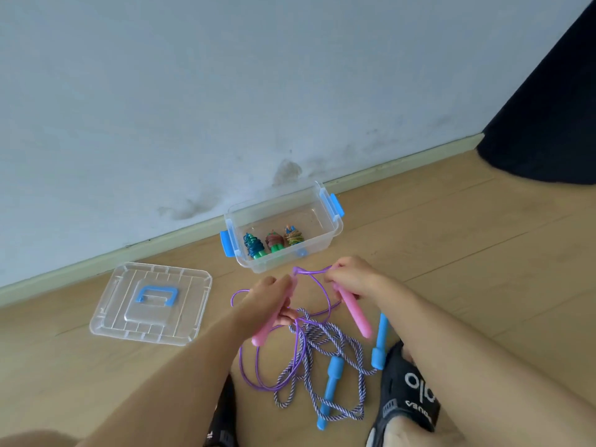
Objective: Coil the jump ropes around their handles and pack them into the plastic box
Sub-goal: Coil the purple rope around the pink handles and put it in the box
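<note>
My left hand (269,298) grips one pink handle (263,333) of a purple jump rope (274,375). My right hand (353,277) holds the other pink handle (356,312). The purple cord runs between my two hands near the top and loops down onto the floor. Under it lies a striped blue-and-white rope (325,346) with two blue handles (330,387), loose and tangled. The clear plastic box (325,246) with blue latches stands open just beyond my hands. Three coiled ropes (274,241) lie side by side in its left half.
The clear lid (119,304) with a blue handle lies flat on the wood floor at the left. A wall and skirting board run right behind the box. My black sandals (408,385) flank the ropes at the bottom. A dark object (548,124) stands at the far right.
</note>
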